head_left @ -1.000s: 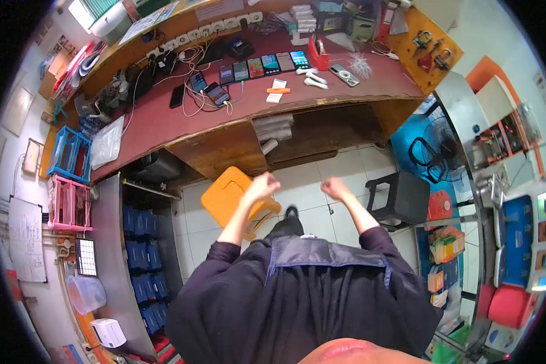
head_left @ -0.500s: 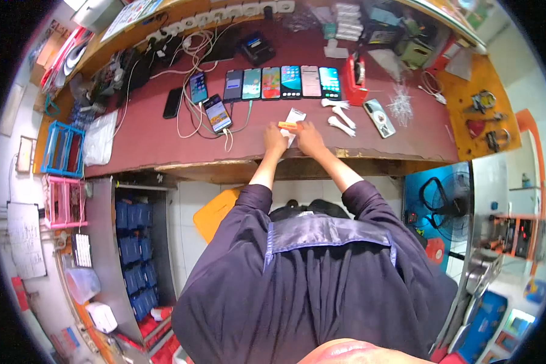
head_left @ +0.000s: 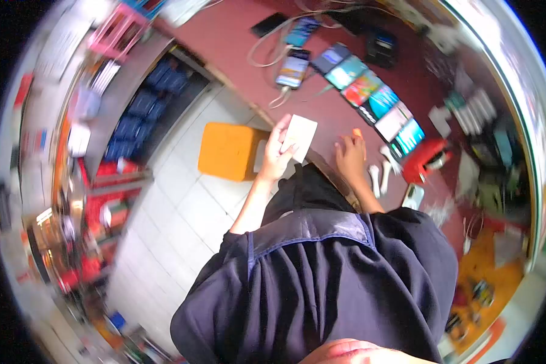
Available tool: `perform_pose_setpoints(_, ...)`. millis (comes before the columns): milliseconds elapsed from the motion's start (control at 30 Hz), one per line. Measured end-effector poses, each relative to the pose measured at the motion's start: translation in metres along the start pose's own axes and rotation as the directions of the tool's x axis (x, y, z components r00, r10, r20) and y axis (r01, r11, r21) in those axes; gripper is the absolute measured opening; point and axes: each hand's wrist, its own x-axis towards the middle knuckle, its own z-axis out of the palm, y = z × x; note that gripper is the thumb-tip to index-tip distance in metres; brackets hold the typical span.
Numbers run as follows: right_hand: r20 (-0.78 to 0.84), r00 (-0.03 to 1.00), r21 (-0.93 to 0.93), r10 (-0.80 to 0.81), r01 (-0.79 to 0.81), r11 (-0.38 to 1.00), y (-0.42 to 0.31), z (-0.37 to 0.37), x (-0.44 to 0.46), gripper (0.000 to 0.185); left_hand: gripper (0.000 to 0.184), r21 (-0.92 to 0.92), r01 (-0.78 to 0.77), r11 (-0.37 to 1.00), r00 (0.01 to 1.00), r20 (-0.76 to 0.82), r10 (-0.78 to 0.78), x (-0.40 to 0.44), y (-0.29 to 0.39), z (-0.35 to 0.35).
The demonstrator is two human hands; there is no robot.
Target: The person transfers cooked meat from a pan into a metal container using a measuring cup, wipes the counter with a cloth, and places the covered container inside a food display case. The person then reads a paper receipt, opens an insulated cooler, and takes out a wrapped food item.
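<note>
My left hand (head_left: 278, 159) grips a small white slip of paper (head_left: 301, 137) between thumb and fingers, raised in front of the table's front edge. The slip looks like a card or folded paper; any print on it is too faint to read. My right hand (head_left: 350, 159) is over the table with its fingers bent around a small orange object (head_left: 357, 133). Only a bit of that object shows past the fingertips, and its kind cannot be made out. White bundled strips (head_left: 384, 176) lie just right of this hand.
A row of several phones (head_left: 370, 91) lies on the maroon tabletop (head_left: 239, 45). Another phone (head_left: 293, 70) with a white cable sits to the left. Near the row's right end stands a red tape dispenser (head_left: 428, 161). An orange stool (head_left: 227, 151) is on the tiled floor.
My view has turned to the left. My hands have parted: the left has lifted the white slip off the table, and the right has moved away with the orange object at its fingers.
</note>
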Motion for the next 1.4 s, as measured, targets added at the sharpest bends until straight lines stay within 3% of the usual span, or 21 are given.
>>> perform_pose_setpoints(33, 0.222, 0.974, 0.405, 0.039, -0.128, 0.905, -0.015, 0.001, 0.008, 0.023, 0.067, 0.037, -0.059, 0.998, 0.997, -0.054, 0.061, -0.013, 0.022, 0.000)
perform_pose_setpoints(67, 0.453, 0.891, 0.680, -0.016, -0.334, 0.653, -0.033, 0.005, 0.017, 0.024, 0.069, 0.085, -0.118, 0.989, 0.987, -0.100, 0.126, -0.024, 0.043, -0.002)
perform_pose_setpoints(100, 0.641, 0.751, 0.753, -0.156, -0.576, 0.318, -0.056, 0.006, 0.026, 0.027, 0.071, 0.137, -0.170, 0.976, 0.972, -0.140, 0.189, -0.034, 0.062, -0.007)
perform_pose_setpoints(133, 0.599, 0.714, 0.800, -0.363, -0.553, 0.231, -0.083, 0.000, 0.034, 0.035, 0.074, 0.198, -0.223, 0.954, 0.941, -0.214, 0.264, -0.044, 0.076, -0.011)
perform_pose_setpoints(233, 0.473, 0.649, 0.842, -0.595, -0.533, 0.088, -0.175, -0.018, 0.042, 0.033, 0.075, 0.159, -0.290, 0.944, 0.867, -0.374, 0.329, -0.086, 0.112, -0.035)
perform_pose_setpoints(333, 0.492, 0.431, 0.805, -0.756, -0.556, 0.208, -0.261, -0.003, 0.037, 0.030, 0.077, 0.330, -0.311, 0.891, 0.776, -0.453, 0.438, -0.140, 0.141, -0.075)
perform_pose_setpoints(400, 0.515, 0.318, 0.728, -0.796, -0.653, 0.210, -0.331, -0.008, 0.015, 0.020, 0.079, 0.446, -0.277, 0.851, 0.721, -0.489, 0.491, -0.185, 0.160, -0.107)
perform_pose_setpoints(567, 0.466, 0.120, 0.711, -0.877, -0.640, 0.290, -0.504, 0.010, -0.084, 0.016, 0.082, 0.554, -0.258, 0.791, 0.496, -0.627, 0.601, -0.310, 0.222, -0.185)
perform_pose_setpoints(633, 0.452, 0.088, 0.707, -0.888, -0.642, 0.296, -0.573, 0.008, -0.132, 0.014, 0.085, 0.621, -0.222, 0.751, 0.421, -0.634, 0.649, -0.364, 0.247, -0.219)
perform_pose_setpoints(733, 0.316, 0.000, 0.764, -0.949, -0.593, 0.255, -0.670, 0.030, -0.188, 0.013, 0.098, 0.699, -0.127, 0.704, 0.344, -0.635, 0.692, -0.439, 0.278, -0.272)
perform_pose_setpoints(867, 0.225, -0.036, 0.764, -0.974, -0.614, 0.199, -0.772, 0.042, -0.245, 0.013, 0.105, 0.693, -0.152, 0.705, 0.239, -0.666, 0.707, -0.504, 0.319, -0.331)
perform_pose_setpoints(967, 0.153, 0.037, 0.813, -0.988, -0.572, 0.104, -0.840, 0.059, -0.274, 0.015, 0.103, 0.746, -0.166, 0.645, 0.196, -0.616, 0.763, -0.539, 0.343, -0.390)
perform_pose_setpoints(1233, 0.066, 0.044, 0.801, -0.997, -0.598, 0.027, -1.059, 0.130, -0.334, 0.026, 0.100, 0.793, -0.117, 0.598, 0.201, -0.570, 0.796, -0.640, 0.438, -0.587)
perform_pose_setpoints(1333, 0.018, -0.011, 0.676, -1.000, -0.737, 0.020, -1.157, 0.143, -0.371, 0.032, 0.099, 0.809, -0.053, 0.586, 0.181, -0.569, 0.802, -0.684, 0.489, -0.655)
perform_pose_setpoints(1400, -0.016, -0.049, 0.675, -0.999, -0.737, 0.026, -1.222, 0.161, -0.403, 0.035, 0.098, 0.825, -0.011, 0.565, 0.145, -0.557, 0.818, -0.718, 0.512, -0.699)
